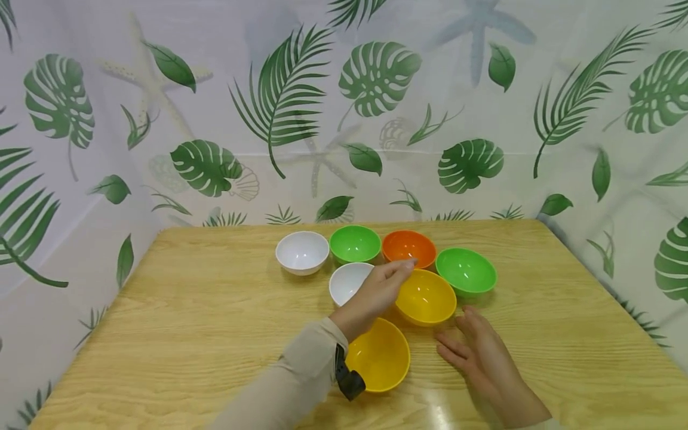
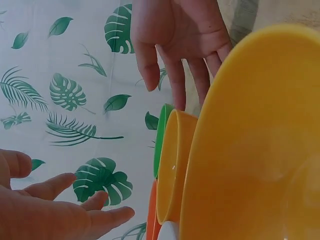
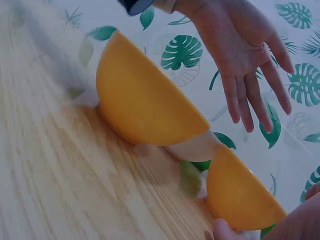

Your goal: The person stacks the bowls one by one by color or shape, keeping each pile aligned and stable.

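Fingers extended, my left hand (image 1: 376, 292) hovers over the gap between a white bowl (image 1: 344, 283) and the farther yellow bowl (image 1: 427, 301), partly covering both. In the right wrist view this left hand (image 3: 245, 55) appears with its palm facing the camera and nothing in it. My right hand (image 1: 486, 352) is beside the right front of the farther yellow bowl, fingers spread loosely and holding nothing. The nearer yellow bowl (image 1: 387, 358) sits below my left wrist, its left part hidden by the sleeve and a black wrist device (image 1: 348, 376).
Behind these stand another white bowl (image 1: 302, 254), a green bowl (image 1: 355, 243) and an orange bowl (image 1: 409, 248), with a second green bowl (image 1: 466, 272) to the right. All are on a wooden table (image 1: 188, 334) backed by a leaf-patterned cloth (image 1: 301, 197).
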Tool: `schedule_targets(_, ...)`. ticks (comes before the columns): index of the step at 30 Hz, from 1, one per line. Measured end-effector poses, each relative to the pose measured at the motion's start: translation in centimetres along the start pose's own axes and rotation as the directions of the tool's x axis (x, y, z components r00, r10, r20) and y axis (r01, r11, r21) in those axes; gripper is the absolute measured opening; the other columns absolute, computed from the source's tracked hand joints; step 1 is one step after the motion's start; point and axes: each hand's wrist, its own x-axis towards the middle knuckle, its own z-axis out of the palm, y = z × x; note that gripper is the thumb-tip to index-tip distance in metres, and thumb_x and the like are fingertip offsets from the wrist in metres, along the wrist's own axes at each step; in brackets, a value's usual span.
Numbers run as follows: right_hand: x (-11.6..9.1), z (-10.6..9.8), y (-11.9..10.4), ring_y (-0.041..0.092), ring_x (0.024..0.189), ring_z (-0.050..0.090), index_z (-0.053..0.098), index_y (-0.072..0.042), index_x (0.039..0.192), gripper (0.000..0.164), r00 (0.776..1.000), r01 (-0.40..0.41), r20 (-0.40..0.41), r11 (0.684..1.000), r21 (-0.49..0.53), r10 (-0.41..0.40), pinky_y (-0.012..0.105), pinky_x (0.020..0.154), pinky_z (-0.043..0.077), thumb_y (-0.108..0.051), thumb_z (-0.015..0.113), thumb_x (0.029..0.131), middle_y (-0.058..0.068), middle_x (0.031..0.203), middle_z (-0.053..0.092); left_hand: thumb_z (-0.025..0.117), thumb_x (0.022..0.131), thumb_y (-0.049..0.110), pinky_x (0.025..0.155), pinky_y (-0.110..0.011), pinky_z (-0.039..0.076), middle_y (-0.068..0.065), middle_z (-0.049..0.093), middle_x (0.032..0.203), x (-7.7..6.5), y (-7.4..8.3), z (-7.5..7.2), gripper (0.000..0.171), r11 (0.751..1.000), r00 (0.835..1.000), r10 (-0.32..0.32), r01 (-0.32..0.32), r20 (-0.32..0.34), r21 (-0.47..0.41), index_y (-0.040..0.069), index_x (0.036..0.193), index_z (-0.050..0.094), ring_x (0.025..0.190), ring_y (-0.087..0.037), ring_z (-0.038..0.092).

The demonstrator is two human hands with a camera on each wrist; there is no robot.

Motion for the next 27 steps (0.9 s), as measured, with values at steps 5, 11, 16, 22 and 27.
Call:
schedule_targets(5, 0.8, 0.7, 0.5, 0.042, 0.119, 0.041, -0.006, -0.021, 0.151, 0.063, 0.998, -0.023, 0.061, 0.997, 0.077, 0.019, 0.047, 0.094, 0.040, -0.041, 0.027, 0.102, 0.012, 0.154, -0.004, 0.038, 0.101, 0.035, 0.105, -0.031, 0.027, 0.003, 0.045, 0.138, 0.1, 0.0, 0.3, 0.047, 1.000, 1.000, 0.003, -0.003, -0.014, 0.002, 0.006, 0.138, 0.046, 0.127, -0.012, 0.035)
schedule_targets(11, 1.1, 1.3, 0.7, 0.041, 0.113, 0.047, 0.002, -0.024, 0.152, 0.058, 0.996, -0.021, 0.087, 0.994, 0.106, 0.012, 0.048, 0.093, 0.040, -0.041, 0.026, 0.102, 0.012, 0.152, 0.005, 0.038, 0.101, 0.035, 0.105, -0.032, 0.027, 0.003, 0.046, 0.137, 0.0, -0.3, 0.1, 0.046, 1.000, 1.000, -0.005, 0.006, -0.019, 0.014, 0.009, 0.138, 0.046, 0.127, -0.013, 0.036)
schedule_targets(16, 1.3, 1.6, 0.8, 0.039, 0.106, 0.051, 0.004, -0.022, 0.152, 0.057, 0.997, -0.003, 0.071, 0.988, 0.151, -0.008, 0.044, 0.094, 0.040, -0.040, 0.024, 0.102, 0.017, 0.149, 0.010, 0.038, 0.101, 0.035, 0.106, -0.033, 0.026, 0.003, 0.045, 0.138, 0.0, -0.4, 0.1, 0.046, 1.000, 1.000, -0.007, 0.007, -0.007, 0.013, 0.009, 0.138, 0.046, 0.128, -0.014, 0.035)
schedule_targets(22, 1.7, 1.7, 0.8, 0.030, 0.102, 0.054, -0.008, -0.023, 0.151, 0.056, 0.998, 0.018, 0.062, 0.986, 0.167, -0.028, 0.040, 0.095, 0.040, -0.031, 0.021, 0.104, 0.016, 0.152, 0.004, 0.038, 0.101, 0.035, 0.105, -0.033, 0.027, 0.003, 0.046, 0.138, 0.0, -0.7, 0.1, 0.047, 1.000, 1.000, -0.017, 0.017, -0.006, 0.010, 0.008, 0.138, 0.046, 0.127, -0.015, 0.036)
schedule_targets(27, 2.0, 1.4, 1.0, 0.025, 0.100, 0.056, -0.009, -0.020, 0.151, 0.055, 0.998, 0.027, 0.047, 0.985, 0.170, -0.035, 0.037, 0.095, 0.040, -0.024, 0.020, 0.104, 0.015, 0.153, 0.002, 0.038, 0.101, 0.036, 0.105, -0.034, 0.027, 0.000, 0.047, 0.137, 0.0, -1.0, 0.2, 0.047, 1.000, 1.000, -0.025, 0.025, -0.007, -0.001, 0.008, 0.138, 0.047, 0.127, -0.016, 0.037)
